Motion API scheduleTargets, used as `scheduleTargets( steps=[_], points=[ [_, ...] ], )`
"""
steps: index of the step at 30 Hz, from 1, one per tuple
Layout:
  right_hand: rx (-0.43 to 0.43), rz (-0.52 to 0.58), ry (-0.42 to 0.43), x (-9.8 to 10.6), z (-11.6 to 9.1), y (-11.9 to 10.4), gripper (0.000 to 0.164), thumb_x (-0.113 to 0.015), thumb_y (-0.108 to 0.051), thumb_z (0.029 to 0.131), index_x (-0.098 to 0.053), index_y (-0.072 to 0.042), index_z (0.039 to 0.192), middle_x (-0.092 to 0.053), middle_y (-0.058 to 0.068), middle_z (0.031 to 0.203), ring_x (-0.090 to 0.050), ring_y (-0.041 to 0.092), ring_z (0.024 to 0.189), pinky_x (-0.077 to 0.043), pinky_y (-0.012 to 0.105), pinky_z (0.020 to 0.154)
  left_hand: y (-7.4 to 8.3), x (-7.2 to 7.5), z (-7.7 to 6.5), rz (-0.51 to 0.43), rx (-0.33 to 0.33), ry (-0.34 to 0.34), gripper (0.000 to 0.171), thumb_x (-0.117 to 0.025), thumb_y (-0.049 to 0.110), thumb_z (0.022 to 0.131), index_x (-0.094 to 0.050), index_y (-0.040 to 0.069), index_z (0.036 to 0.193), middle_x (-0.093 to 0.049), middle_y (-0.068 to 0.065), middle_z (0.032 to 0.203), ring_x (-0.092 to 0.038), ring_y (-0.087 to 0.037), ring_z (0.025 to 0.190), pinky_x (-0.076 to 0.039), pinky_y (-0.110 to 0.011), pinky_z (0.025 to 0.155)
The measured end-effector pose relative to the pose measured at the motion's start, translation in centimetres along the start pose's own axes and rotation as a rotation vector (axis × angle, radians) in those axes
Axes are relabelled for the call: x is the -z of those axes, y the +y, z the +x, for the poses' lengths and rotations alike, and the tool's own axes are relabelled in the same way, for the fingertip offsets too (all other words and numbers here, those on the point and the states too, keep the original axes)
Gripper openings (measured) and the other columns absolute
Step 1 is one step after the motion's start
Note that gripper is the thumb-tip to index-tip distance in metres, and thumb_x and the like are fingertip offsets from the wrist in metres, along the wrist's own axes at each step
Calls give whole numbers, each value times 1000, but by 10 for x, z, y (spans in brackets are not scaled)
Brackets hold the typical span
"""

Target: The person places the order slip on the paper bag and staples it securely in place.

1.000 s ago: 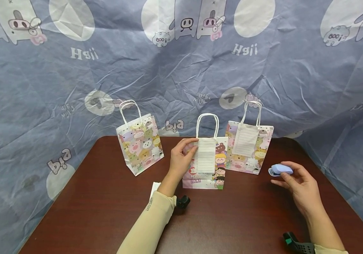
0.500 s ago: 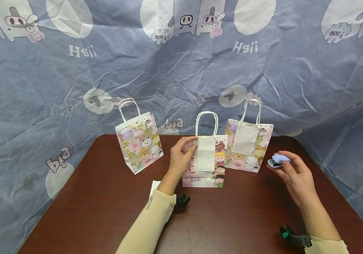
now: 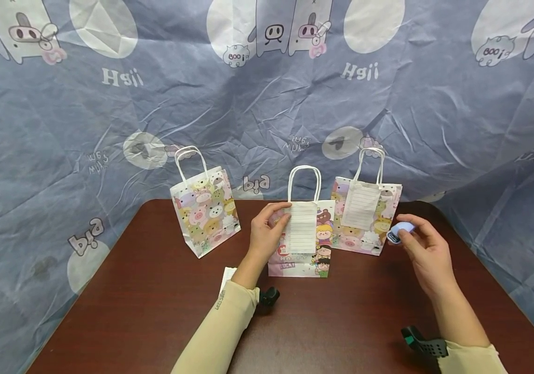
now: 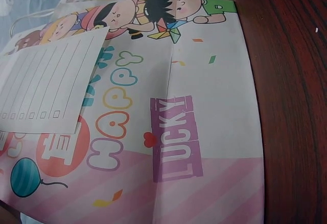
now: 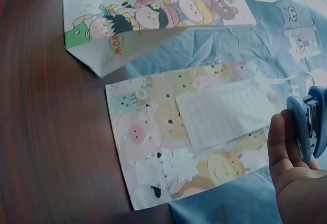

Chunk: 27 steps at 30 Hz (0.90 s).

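My left hand [image 3: 267, 228] pinches the upper left corner of a lined paper slip [image 3: 302, 228] against the top of the middle paper gift bag [image 3: 298, 269], which has cartoon children and "LUCKY" printed on it. In the left wrist view the slip's lower end stands off the bag's front. A small light-blue stapler [image 3: 402, 230] is held between the thumb and fingers of my right hand [image 3: 428, 254]. The right wrist view shows its jaws spread apart. Just left of the stapler stands the right gift bag [image 3: 384, 228], animal-printed, with a lined slip [image 3: 360, 205] at its top.
Another animal-printed gift bag [image 3: 208, 213] stands at the back left, with no slip on its front. White paper [image 3: 227, 275] lies partly under my left forearm. A blue printed cloth [image 3: 267, 104] hangs behind the brown table [image 3: 155, 311].
My right hand has moved left and slightly up with the stapler, closer to the right bag. The left hand keeps its pinch on the slip at the middle bag.
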State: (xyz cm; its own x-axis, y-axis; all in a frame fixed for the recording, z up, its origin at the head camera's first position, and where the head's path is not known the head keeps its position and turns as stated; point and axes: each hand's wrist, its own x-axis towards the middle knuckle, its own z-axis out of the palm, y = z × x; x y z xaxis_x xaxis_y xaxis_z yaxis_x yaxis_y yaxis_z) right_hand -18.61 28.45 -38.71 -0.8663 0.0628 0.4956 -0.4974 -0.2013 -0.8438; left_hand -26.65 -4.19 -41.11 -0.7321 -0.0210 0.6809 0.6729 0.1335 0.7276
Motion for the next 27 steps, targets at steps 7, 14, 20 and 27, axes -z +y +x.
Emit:
scheduleTargets(
  steps=[7, 14, 20, 27],
  points=[
    [-16, -121, -27, -10, 4, -2, 41, -54, 10, 96, -51, 8, 137, -61, -1, 120, -65, 4, 98, -53, 14, 85, -1, 1, -2, 4, -22, 10, 22, -73, 12, 91, -74, 14, 113, -73, -6, 106, -40, -6, 57, -37, -21, 49],
    [5, -181, -104, -19, 9, 0, 44, -53, 11, 96, -51, 6, 140, -67, -3, 128, -66, 3, 101, -53, 13, 82, -3, 0, -3, 3, -13, 11, 23, -73, 12, 91, -74, 15, 113, -73, -5, 106, -41, -6, 59, -37, -20, 50],
    [-14, -192, -147, -29, 16, -4, 55, -54, 12, 95, -40, 1, 148, -65, 1, 127, -64, 5, 100, -51, 15, 75, -3, 0, -2, -3, -15, 16, 23, -73, 12, 91, -74, 16, 113, -73, -4, 105, -42, -7, 59, -36, -19, 49],
    [-10, -222, -228, -42, 20, -6, 61, -57, 16, 91, -39, 1, 148, -58, 7, 132, -66, 9, 100, -59, 24, 76, -2, -1, -1, -10, -21, 17, 22, -73, 11, 90, -74, 15, 113, -73, -5, 106, -41, -7, 60, -36, -20, 50]
  ],
)
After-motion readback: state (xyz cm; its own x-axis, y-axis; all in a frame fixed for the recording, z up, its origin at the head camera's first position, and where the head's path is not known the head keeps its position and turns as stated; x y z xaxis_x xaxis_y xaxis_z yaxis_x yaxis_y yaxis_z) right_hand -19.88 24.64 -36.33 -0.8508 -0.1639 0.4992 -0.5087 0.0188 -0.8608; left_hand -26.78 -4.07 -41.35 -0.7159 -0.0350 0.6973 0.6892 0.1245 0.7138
